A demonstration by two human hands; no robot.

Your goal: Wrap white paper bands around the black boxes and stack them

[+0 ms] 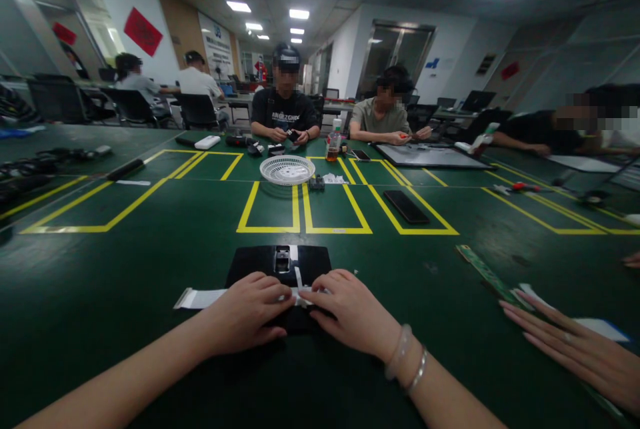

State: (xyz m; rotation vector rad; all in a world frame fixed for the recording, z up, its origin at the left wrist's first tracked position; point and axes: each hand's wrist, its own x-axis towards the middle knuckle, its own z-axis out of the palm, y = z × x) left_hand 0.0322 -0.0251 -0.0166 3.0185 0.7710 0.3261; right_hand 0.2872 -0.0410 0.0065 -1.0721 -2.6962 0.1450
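Observation:
A black flat panel point(257, 261) lies on the green table, with a small square metal-edged opening point(283, 259) near its far edge. Across it runs a white ribbon strip point(203, 299) whose connector end sticks out at the left. My left hand point(253, 312) rests on the strip, fingers bent and pressed down near the panel's middle. From the right, my right hand point(350, 312) meets it, fingertips closed on the white piece beside the left fingertips. A thin white tab stands up between both hands. What lies under the fingers is partly hidden.
A co-worker's hand point(575, 342) lies at the right by a long green circuit board point(485, 272). Farther off are a white basket point(287, 181), a black phone point(406, 206), a bottle point(333, 145) and yellow tape outlines. People sit across the table.

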